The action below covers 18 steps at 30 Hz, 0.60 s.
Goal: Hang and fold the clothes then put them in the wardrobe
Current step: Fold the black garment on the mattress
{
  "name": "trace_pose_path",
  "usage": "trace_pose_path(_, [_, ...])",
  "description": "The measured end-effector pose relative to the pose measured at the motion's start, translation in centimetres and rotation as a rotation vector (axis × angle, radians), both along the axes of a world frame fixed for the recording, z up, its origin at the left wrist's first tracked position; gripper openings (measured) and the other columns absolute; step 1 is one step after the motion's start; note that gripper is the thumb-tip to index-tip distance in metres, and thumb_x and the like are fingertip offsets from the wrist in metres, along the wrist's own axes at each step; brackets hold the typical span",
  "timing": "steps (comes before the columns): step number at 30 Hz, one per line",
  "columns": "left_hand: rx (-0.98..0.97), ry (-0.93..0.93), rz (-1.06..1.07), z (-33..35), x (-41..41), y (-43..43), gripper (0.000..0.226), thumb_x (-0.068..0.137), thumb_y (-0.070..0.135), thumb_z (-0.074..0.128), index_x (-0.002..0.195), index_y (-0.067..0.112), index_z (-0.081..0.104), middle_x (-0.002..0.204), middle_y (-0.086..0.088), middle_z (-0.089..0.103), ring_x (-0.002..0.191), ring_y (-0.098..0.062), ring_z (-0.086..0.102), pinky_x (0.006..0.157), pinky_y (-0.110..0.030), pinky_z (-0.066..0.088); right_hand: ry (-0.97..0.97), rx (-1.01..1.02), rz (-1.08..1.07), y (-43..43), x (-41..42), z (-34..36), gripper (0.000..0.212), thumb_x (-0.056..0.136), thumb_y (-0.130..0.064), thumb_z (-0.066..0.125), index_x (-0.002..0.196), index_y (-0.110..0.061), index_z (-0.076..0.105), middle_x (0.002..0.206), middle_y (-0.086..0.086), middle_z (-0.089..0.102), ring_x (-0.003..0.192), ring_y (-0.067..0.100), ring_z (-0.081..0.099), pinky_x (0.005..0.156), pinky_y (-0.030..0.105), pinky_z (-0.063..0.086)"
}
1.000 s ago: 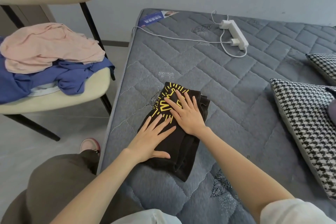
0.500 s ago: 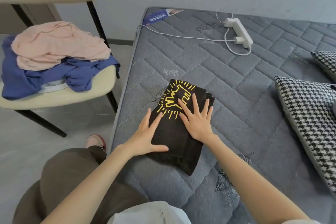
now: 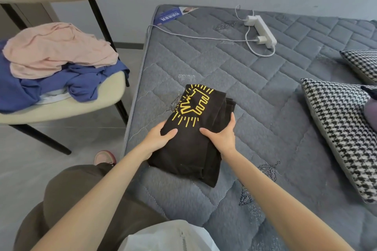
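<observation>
Left hand (image 3: 161,135) and right hand (image 3: 222,135) each clasped a side of the folded black shirt (image 3: 191,149), thumbs on top, fingers apparently tucked beneath. It lay on the grey bed (image 3: 265,91), near its left edge. Farther left, a chair (image 3: 61,106) carried unfolded pink and blue clothes (image 3: 51,53). Lifted from the near half only, the far layers might sag and unfold; the stepped right edge looked loosest.

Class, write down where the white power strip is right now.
In the head view, the white plastic power strip lies at the far end of the grey quilted mattress, to the right of the blue printed leaflet.
</observation>
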<state>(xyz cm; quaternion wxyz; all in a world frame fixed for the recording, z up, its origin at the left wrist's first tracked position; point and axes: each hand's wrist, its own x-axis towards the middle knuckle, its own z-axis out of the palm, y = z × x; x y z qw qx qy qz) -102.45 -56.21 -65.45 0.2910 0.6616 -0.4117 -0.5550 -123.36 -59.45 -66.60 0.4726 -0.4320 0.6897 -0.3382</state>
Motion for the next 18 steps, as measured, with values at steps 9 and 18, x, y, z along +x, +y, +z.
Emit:
trace_pose_path(9, [-0.169,0.116,0.08,3.3,-0.8,-4.1,0.059,0.086,0.039,0.066,0.14,0.033,0.043,0.127,0.016,0.05,0.116,-0.005,0.047,0.086,-0.018,0.045,-0.173,-0.271,0.053,-5.5,-1.1,4.2,0.101,0.067,-0.008,0.084,0.145,-0.037,0.026,0.139,-0.006,0.048,0.123,0.011,0.051,0.105,0.041,0.045])
trace_pose_path(18, [-0.065,0.228,-0.025,5.1,-6.8,-8.7,0.068,0.095,0.02,0.056,0.151,0.032,0.018,0.154,0.006,0.029,0.131,-0.02,0.044,0.099,-0.04,0.048,0.446,-0.187,-0.02,-12.9,-7.0,7.2,0.09,0.077,-0.024,0.078,0.148,-0.031,0.024,0.15,0.006,0.033,0.134,0.03,0.035,0.104,0.045,0.036])
